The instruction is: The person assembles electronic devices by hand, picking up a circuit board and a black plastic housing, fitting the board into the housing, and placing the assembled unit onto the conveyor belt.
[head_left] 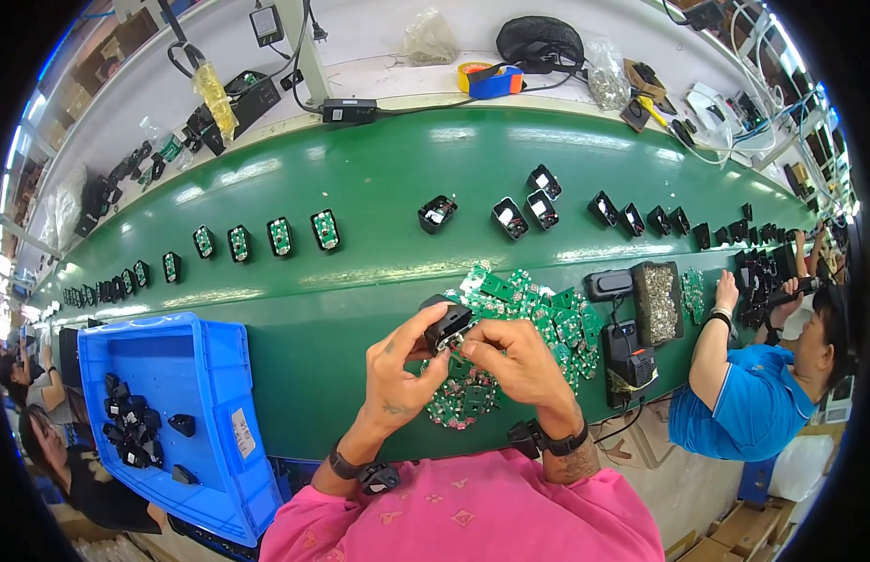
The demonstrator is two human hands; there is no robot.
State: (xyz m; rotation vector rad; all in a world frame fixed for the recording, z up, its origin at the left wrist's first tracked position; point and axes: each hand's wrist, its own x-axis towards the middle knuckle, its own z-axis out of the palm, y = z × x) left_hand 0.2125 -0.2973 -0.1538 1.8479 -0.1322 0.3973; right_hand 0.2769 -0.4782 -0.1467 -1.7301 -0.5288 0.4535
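My left hand (402, 370) is closed round a small black plastic housing (444, 321), holding it tilted above the bench. Something pale and metallic, perhaps wires or terminals, shows at the housing's lower end. The fingers of my right hand (514, 358) are pinched together right at that end; what lies between them is too small and covered to name. Beneath and beyond both hands spreads a heap of green circuit boards (557, 323). Straight ahead on the green bench stands an open black housing (438, 214) with parts inside.
A blue crate (229, 375) with several black housings (130, 426) stands at left. Housings with green boards (279, 237) line the bench. At right are a black soldering device (630, 361) and a tray of small metal parts (657, 304). A co-worker in blue (744, 389) sits beyond.
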